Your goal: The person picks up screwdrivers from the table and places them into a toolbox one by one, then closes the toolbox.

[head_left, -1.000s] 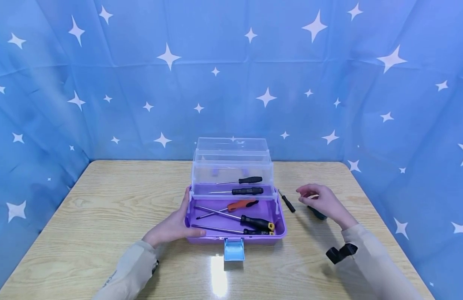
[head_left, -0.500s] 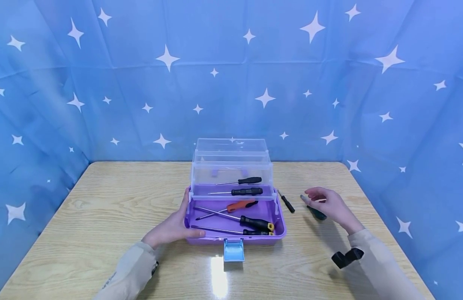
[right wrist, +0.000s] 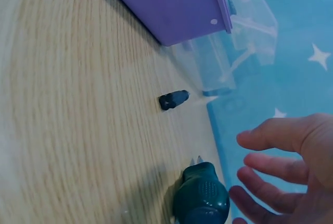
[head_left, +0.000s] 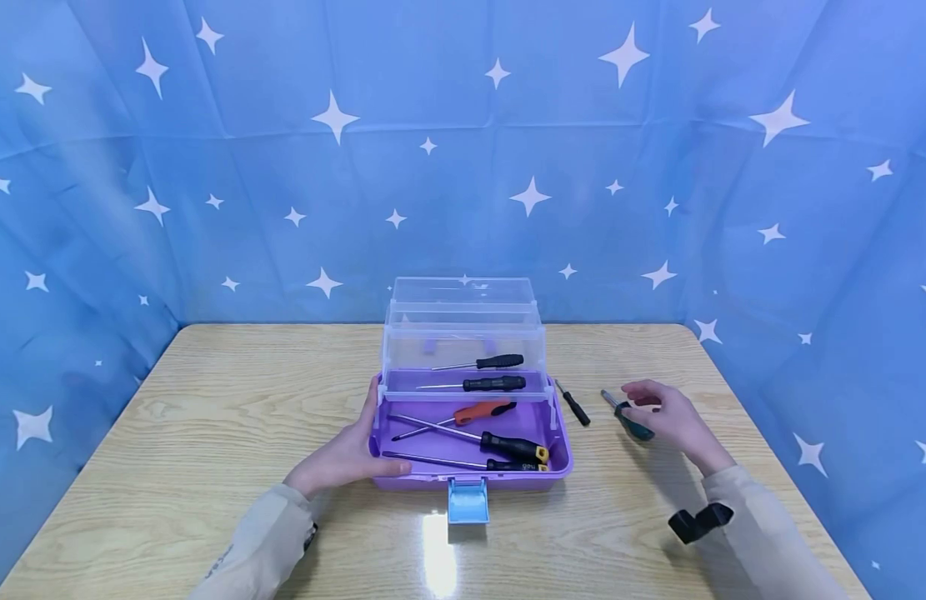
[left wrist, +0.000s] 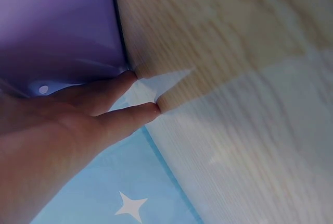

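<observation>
A purple toolbox (head_left: 402, 481) stands open, with clear trays raised behind it. My left hand (head_left: 346, 454) holds its left front corner, thumb over the front rim and fingers (left wrist: 125, 119) stretched along the outer side. Past the box's right side, my right hand (head_left: 673, 421) hovers with loosely bent fingers beside a dark green-handled screwdriver (head_left: 633, 425); the right wrist view shows a gap between thumb and fingers, with the green handle (right wrist: 202, 195) just beyond the fingertips. A small black screwdriver (head_left: 577, 408) lies on the table between this hand and the box.
Inside the box lie an orange-handled screwdriver (head_left: 483, 411) and two black-and-yellow ones, one of them the large screwdriver (head_left: 513, 447). Two black-handled screwdrivers rest higher up, including the upper screwdriver (head_left: 500, 361). A blue latch (head_left: 468, 502) hangs at the front. Starry cloth (head_left: 463, 167) surrounds the wooden table.
My right hand has shifted right and slightly nearer me, so more of the green-handled screwdriver shows. My left hand and the toolbox stay in place.
</observation>
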Available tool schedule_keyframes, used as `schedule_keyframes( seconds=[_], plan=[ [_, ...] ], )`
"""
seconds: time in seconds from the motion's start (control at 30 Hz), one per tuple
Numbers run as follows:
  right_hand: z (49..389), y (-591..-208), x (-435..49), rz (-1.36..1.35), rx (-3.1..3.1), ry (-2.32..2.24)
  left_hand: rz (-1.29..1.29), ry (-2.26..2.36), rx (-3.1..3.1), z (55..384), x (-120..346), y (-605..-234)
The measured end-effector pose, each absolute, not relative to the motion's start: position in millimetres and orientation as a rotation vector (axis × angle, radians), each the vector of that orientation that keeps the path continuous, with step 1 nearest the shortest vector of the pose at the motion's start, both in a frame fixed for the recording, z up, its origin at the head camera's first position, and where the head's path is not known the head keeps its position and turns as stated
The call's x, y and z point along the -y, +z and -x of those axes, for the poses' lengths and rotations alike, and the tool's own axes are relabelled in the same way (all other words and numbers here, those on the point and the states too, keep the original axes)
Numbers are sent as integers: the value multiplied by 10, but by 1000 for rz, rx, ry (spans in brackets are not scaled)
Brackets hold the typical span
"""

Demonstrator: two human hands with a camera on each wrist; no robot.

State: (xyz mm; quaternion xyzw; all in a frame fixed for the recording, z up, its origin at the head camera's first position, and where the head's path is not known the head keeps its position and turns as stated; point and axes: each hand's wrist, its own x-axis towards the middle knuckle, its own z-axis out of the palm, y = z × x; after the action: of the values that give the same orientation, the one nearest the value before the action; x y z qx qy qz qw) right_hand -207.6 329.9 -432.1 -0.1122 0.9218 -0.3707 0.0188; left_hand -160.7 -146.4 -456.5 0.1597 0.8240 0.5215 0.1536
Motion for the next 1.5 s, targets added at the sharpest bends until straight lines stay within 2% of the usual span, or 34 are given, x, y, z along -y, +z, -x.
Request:
schedule_keyframes(
  seconds=[0.67, 1.5],
  plan=[
    [2044, -4516, -3402, 254, -2860, -1080, -461, 1498, -2361, 1611, 1463, -4574],
    [1932, -4694, -3414, 87, -2852, -1225, -456, 1491, -2368, 1612, 1458, -4561]
  ],
)
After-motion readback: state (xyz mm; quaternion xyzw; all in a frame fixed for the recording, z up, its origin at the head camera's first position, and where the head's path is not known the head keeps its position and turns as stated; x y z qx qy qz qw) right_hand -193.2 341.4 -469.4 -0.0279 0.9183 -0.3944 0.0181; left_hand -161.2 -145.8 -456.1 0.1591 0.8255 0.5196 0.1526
